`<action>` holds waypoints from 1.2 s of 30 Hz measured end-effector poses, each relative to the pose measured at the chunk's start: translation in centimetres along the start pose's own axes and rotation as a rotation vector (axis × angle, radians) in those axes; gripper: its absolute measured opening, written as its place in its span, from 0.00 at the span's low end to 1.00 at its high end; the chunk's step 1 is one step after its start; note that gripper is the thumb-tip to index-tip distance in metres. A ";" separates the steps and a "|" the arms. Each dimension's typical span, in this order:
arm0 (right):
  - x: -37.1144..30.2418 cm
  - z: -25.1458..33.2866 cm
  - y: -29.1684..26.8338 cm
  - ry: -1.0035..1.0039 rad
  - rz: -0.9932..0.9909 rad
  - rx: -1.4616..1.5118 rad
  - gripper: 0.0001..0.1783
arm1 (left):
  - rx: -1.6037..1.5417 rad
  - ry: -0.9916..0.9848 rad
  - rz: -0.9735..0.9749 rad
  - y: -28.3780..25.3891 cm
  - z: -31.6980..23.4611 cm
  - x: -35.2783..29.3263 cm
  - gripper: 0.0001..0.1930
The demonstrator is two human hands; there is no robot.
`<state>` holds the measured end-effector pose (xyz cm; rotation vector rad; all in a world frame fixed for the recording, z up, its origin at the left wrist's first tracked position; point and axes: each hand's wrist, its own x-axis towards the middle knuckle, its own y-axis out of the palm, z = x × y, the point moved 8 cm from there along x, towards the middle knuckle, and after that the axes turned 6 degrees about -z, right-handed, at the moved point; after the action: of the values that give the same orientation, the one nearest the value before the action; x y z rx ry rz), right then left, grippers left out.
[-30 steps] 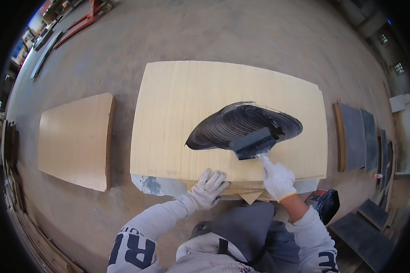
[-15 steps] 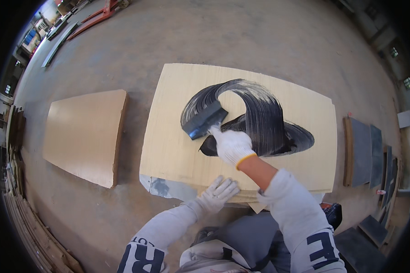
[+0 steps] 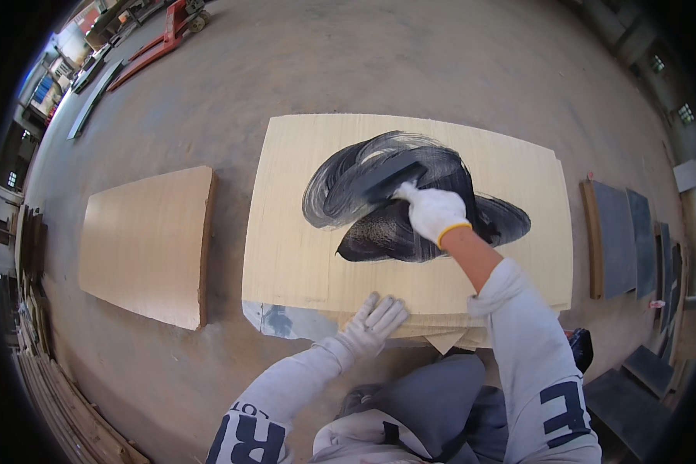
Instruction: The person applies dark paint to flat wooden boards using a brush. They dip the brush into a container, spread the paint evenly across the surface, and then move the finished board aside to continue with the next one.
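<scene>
In front of me lies a pale wood-veneer board (image 3: 510, 278), with a wide swirl of wet black coating (image 3: 441, 174) across its middle. My right hand (image 3: 435, 210), in a white knit glove with a yellow cuff, grips a wide dark scraper (image 3: 394, 182). The blade rests in the upper left of the swirl and is slightly blurred. My left hand (image 3: 375, 321), gloved too, lies flat with fingers spread on the board's near edge. Loose sheet corners (image 3: 445, 340) jut out beneath that edge.
To the left stands a stack of tan boards (image 3: 147, 243). Dark panels (image 3: 615, 240) lie on the right, more along the right wall. A red pallet jack (image 3: 158, 46) is far left on the concrete floor (image 3: 348, 62). Long planks (image 3: 62, 410) line the lower left.
My right hand has swept the scraper up and to the right, spreading the black coating over the left part of the swirl. My left hand has stayed at the near edge.
</scene>
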<state>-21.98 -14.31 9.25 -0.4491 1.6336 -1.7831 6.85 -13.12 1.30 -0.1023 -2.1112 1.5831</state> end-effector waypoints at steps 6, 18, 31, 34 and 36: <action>2.2 5.5 1.9 -0.109 0.030 -0.001 0.26 | -0.045 -0.011 -0.049 0.6 -0.1 0.2 0.44; -5.7 3.3 3.2 -0.006 0.109 0.043 0.26 | -0.059 -0.012 -0.035 0.5 -0.4 0.2 0.47; -5.3 -18.9 -1.2 0.605 -0.183 0.161 0.26 | -0.041 0.005 0.037 -0.4 -1.0 2.5 0.45; -1.6 -15.3 -1.3 0.320 -0.210 0.101 0.25 | -0.078 0.039 -0.013 0.9 -1.6 3.5 0.45; -2.7 -9.4 0.4 0.258 -0.035 0.154 0.25 | -0.028 -0.024 0.053 0.1 -0.2 0.6 0.46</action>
<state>-26.11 -5.56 7.82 -0.1844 1.6497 -2.0440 6.38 -12.69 1.45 -0.1511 -2.1665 1.5927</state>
